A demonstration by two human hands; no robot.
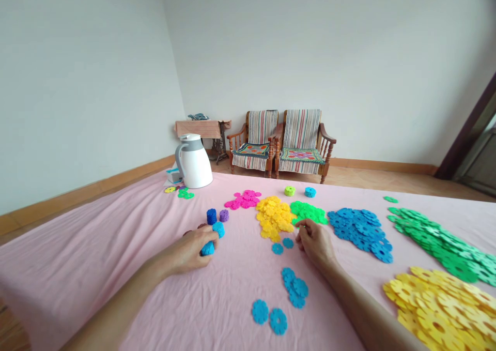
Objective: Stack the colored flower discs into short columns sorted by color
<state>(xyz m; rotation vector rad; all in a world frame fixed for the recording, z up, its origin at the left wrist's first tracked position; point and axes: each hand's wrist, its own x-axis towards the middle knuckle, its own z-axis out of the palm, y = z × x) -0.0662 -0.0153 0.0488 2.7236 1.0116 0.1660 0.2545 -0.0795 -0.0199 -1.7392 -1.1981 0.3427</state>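
My left hand (pixel 189 251) rests on the pink cloth (pixel 96 268), its fingers curled round a stack of light blue flower discs (pixel 213 239). My right hand (pixel 315 242) lies to the right with its fingers pinched at the edge of the bright green disc pile (pixel 308 211); what it pinches is too small to make out. Two loose blue discs (pixel 282 245) lie between the hands. Nearer to me lie more blue discs (pixel 295 286) and a pair (pixel 269 316). A dark blue stack (pixel 211 216) and a purple stack (pixel 223 215) stand just beyond my left hand.
Sorted piles cover the cloth: pink (pixel 243 199), yellow (pixel 274 216), blue (pixel 362 232), green (pixel 442 242), and yellow at the near right (pixel 445 304). A white jug (pixel 192 161) stands at the back left. Two wooden armchairs (pixel 281 143) stand by the far wall.
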